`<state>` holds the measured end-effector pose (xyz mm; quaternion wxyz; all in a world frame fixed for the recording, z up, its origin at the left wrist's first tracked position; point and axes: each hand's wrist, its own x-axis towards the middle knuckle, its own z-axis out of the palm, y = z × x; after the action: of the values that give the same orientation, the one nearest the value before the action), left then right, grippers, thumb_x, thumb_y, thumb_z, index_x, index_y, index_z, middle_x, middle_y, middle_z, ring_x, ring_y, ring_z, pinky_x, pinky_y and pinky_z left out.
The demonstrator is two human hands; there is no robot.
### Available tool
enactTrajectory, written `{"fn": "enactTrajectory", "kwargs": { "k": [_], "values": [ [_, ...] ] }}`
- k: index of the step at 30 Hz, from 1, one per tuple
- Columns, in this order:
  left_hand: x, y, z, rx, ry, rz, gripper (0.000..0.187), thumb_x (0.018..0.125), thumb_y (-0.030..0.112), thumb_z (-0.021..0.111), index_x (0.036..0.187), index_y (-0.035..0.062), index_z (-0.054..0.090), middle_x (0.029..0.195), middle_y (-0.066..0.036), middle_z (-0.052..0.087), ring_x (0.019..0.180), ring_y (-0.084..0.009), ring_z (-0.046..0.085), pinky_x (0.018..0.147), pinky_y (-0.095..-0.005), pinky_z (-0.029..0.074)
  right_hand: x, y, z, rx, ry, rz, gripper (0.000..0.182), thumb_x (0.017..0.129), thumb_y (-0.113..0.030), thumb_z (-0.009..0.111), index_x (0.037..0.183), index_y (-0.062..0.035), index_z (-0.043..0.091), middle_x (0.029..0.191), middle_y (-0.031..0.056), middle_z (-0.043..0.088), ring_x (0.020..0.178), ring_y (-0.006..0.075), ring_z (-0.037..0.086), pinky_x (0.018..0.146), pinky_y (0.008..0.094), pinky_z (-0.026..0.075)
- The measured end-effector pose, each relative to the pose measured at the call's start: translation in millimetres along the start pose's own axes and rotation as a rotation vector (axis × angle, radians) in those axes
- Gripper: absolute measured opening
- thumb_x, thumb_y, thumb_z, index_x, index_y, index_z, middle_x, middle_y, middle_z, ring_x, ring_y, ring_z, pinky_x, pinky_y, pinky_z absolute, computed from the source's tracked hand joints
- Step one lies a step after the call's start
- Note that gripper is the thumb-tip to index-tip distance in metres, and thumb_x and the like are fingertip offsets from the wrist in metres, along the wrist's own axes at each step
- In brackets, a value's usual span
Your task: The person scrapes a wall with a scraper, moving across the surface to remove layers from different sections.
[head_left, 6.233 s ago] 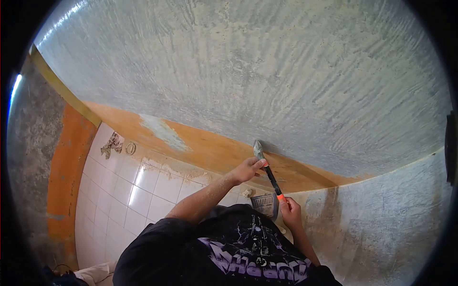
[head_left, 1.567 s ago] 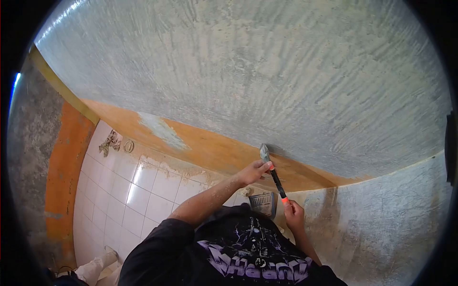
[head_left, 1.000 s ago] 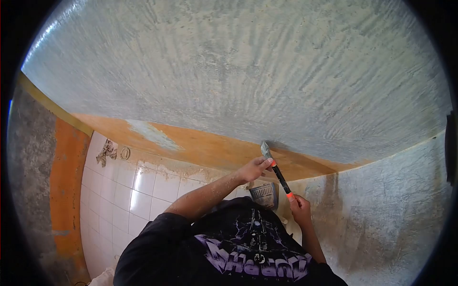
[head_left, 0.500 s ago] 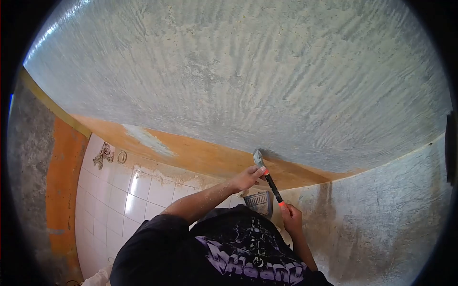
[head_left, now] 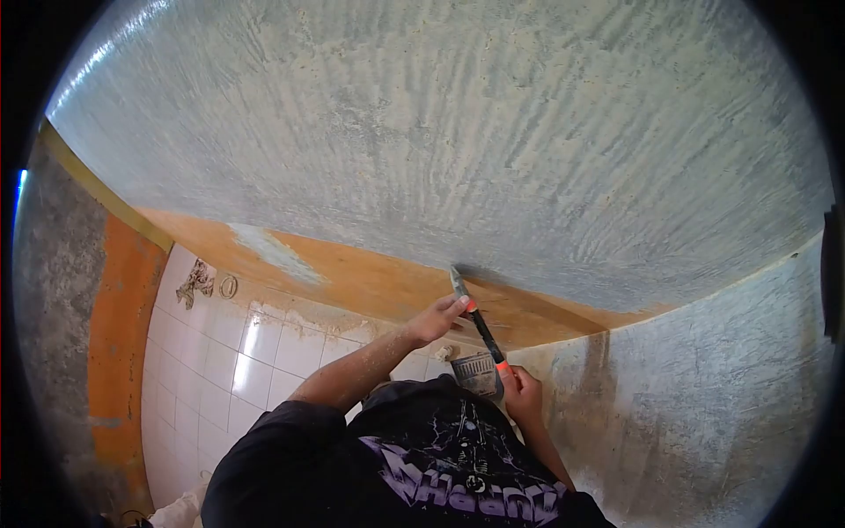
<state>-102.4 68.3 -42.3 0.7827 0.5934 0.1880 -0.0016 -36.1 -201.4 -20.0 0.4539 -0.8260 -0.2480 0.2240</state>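
Orange-banded black handle of a scraper is gripped by both hands, the left hand closed around its upper end near the blade, the right hand clamped on its lower end, blade tip touching the grey ceiling edge.

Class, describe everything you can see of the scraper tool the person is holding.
The scraper has a slim black handle with orange bands and a grey metal blade. It slants up and left, the blade tip against the line where grey ceiling plaster meets the orange painted strip. The left hand grips it near the blade; the right hand holds the lower end.
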Motion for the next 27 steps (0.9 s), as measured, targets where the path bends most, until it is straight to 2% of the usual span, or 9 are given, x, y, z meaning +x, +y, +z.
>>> {"fn": "enactTrajectory", "kwargs": {
  "k": [2,8,11,20,23,26,27],
  "values": [
    [-3,0,-1,-0.045,0.003,0.003,0.05,0.105,0.049,0.04,0.125,0.0065,0.056,0.12,-0.007,0.06,0.118,-0.0196,0.055,0.097,-0.0411,0.048,-4,-8,5,-0.009,0.02,-0.004,0.033,0.095,-0.031,0.064,0.093,0.0015,0.068,0.06,0.0062,0.055,0.056,0.0111,0.05,0.053,0.0312,0.041],
    [1,-1,6,-0.049,-0.011,-0.019,0.047,0.105,0.049,0.04,0.124,0.0084,0.057,0.121,-0.007,0.062,0.117,-0.0197,0.055,0.097,-0.0411,0.047,-4,11,3,0.026,0.012,-0.017,0.032,0.095,-0.03,0.064,0.096,0.0018,0.068,0.06,0.0071,0.055,0.056,0.0122,0.05,0.053,0.0315,0.041],
    [-8,1,-13,0.042,0.013,0.011,0.048,0.105,0.049,0.04,0.122,0.008,0.057,0.12,-0.007,0.063,0.117,-0.0195,0.056,0.096,-0.0406,0.048,1,-9,14,-0.036,-0.013,-0.058,0.029,0.098,-0.025,0.062,0.095,0.0036,0.066,0.063,-0.0011,0.053,0.058,0.0058,0.045,0.053,0.0258,0.037],
    [-8,6,-8,0.001,0.002,-0.006,0.046,0.106,0.048,0.038,0.122,0.0092,0.057,0.117,-0.007,0.064,0.116,-0.0186,0.056,0.095,-0.0402,0.048,-6,-4,19,0.065,-0.011,-0.007,0.029,0.099,-0.025,0.061,0.095,0.0036,0.066,0.064,-0.002,0.051,0.059,0.0066,0.045,0.053,0.0268,0.037],
    [-22,15,-26,0.047,0.007,0.017,0.045,0.106,0.047,0.038,0.122,0.0094,0.057,0.116,-0.006,0.065,0.117,-0.0186,0.056,0.094,-0.0399,0.049,0,-6,35,-0.007,0.0,-0.032,0.034,0.096,-0.031,0.064,0.096,0.0027,0.067,0.064,0.0069,0.059,0.059,0.0111,0.053,0.055,0.0302,0.043],
    [-12,0,-25,-0.017,0.042,-0.011,0.045,0.106,0.046,0.037,0.124,0.0095,0.057,0.116,-0.006,0.065,0.118,-0.0184,0.056,0.093,-0.0394,0.049,-5,-1,41,0.053,0.034,-0.069,0.034,0.097,-0.032,0.063,0.097,0.002,0.067,0.064,0.008,0.058,0.058,0.0124,0.052,0.055,0.0305,0.043],
    [-13,4,-19,-0.01,0.038,-0.017,0.045,0.106,0.046,0.038,0.124,0.0096,0.057,0.116,-0.006,0.065,0.118,-0.0184,0.056,0.094,-0.0398,0.048,-8,-3,39,0.062,0.034,-0.052,0.032,0.097,-0.029,0.062,0.095,0.0022,0.066,0.064,0.0047,0.055,0.059,0.0104,0.05,0.054,0.0293,0.041]
  ]
}}
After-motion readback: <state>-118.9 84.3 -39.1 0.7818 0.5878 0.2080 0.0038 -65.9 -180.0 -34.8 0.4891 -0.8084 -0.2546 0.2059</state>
